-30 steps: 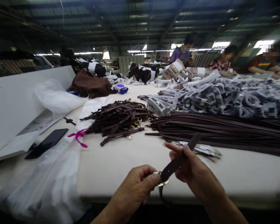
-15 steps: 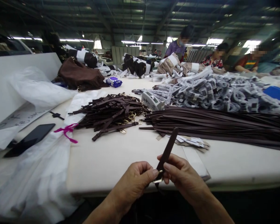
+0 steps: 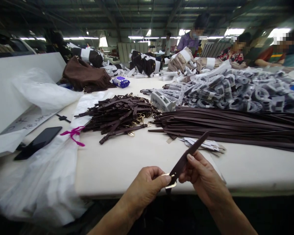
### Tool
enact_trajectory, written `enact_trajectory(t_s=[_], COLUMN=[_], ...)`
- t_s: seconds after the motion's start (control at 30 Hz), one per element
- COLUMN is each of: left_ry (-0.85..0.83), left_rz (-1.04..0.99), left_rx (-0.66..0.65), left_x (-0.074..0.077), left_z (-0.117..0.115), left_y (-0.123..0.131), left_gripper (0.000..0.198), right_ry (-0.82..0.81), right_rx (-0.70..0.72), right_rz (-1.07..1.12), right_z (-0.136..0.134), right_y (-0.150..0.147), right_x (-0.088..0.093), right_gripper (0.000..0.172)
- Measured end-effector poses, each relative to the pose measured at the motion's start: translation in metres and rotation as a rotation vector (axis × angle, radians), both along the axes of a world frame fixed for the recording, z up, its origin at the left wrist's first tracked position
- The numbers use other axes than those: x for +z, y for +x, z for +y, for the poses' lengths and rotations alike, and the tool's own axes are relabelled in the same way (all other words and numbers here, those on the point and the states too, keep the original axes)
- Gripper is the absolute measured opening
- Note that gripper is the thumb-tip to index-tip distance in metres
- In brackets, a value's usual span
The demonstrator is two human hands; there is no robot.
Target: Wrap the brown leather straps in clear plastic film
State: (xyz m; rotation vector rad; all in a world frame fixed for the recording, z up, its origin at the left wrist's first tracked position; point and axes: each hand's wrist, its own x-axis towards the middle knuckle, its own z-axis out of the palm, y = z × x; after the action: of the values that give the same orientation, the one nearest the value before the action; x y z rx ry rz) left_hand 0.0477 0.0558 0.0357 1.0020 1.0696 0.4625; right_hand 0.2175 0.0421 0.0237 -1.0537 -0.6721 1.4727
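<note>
My left hand (image 3: pixel 147 187) pinches a metal ring (image 3: pixel 171 182) fixed at the lower end of a short dark brown leather strap (image 3: pixel 188 153). The fingers of my right hand (image 3: pixel 202 176) are closed on the same strap just above the ring. The strap's free end points up and to the right, over the table's near edge. Ahead lies a heap of finished short straps with gold rings (image 3: pixel 120 116). Right of the heap runs a bundle of long dark brown straps (image 3: pixel 230 125).
A white table (image 3: pixel 117 163) carries a tape dispenser (image 3: pixel 163 101), paper tags (image 3: pixel 205 145), a black phone (image 3: pixel 38 142), a pink ribbon (image 3: pixel 73 133), plastic bags (image 3: pixel 41 182), a brown bag (image 3: pixel 84 76) and grey wrapped coils (image 3: pixel 237 91). Three people sit at the far right.
The strap's free end swung from nearly upright to leaning right. Both hands stayed on it near the table edge, and the view shifted slightly.
</note>
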Motion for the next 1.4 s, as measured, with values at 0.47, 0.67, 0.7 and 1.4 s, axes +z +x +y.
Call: enact_trajectory(t_s=[0.47,0.67,0.7,1.4], left_ry=[0.192,0.448,0.494,0.269], left_rz=[0.118,0.080,0.130,0.144], left_rx=[-0.199,-0.593,-0.637,0.322], left_x=[-0.007,0.015,0.019,-0.030], left_z=[0.018,0.043,0.046,-0.022], left_y=[0.009,0.013,0.014,0.001], left_gripper=[0.021,0.007,0.006,0.048], right_ry=[0.545,0.590,0.583,0.286], right_rx=[0.004,0.514,0.599,0.219], right_rz=[-0.960,-0.777,-0.754,-0.160], right_z=[-0.022,-0.003,0.002,0.018], right_y=[-0.013,0.008,0.013,-0.023], right_x=[0.014,0.037,0.037,-0.011], right_gripper=[0.009,0.026,0.022,0.017])
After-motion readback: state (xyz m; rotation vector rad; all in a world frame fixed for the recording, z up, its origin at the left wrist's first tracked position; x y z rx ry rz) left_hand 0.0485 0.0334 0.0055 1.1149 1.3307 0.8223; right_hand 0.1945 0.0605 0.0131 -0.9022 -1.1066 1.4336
